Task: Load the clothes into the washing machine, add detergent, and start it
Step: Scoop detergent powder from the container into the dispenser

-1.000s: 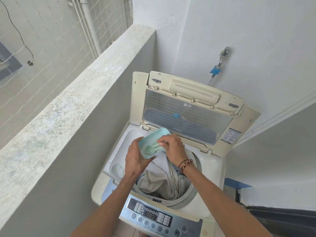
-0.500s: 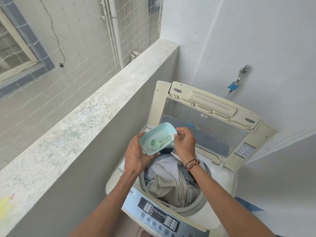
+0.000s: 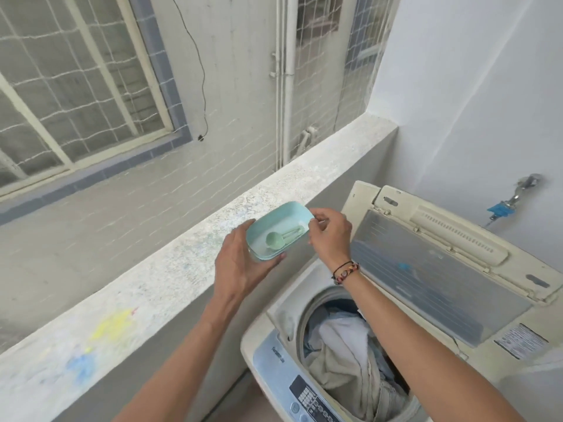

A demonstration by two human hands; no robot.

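Observation:
A pale blue detergent box (image 3: 275, 222) with a light green scoop (image 3: 275, 239) lying in it is held above the concrete ledge (image 3: 170, 269), left of the washing machine (image 3: 515, 336). My left hand (image 3: 240, 266) grips the box from below at its near end. My right hand (image 3: 330, 236) pinches its far right rim. The machine's lid (image 3: 438, 269) stands open. White, beige and blue clothes (image 3: 344, 357) fill the drum. The control panel (image 3: 307, 397) shows at the bottom.
A water tap with a blue fitting (image 3: 499, 208) sticks out of the white wall behind the machine. Beyond the ledge there is netting, a white drainpipe (image 3: 288, 80) and a neighbouring wall with a barred window (image 3: 70, 86).
Both hands have carried the box from over the drum up and left to above the ledge. The scoop now lies in the box. The view has swung left.

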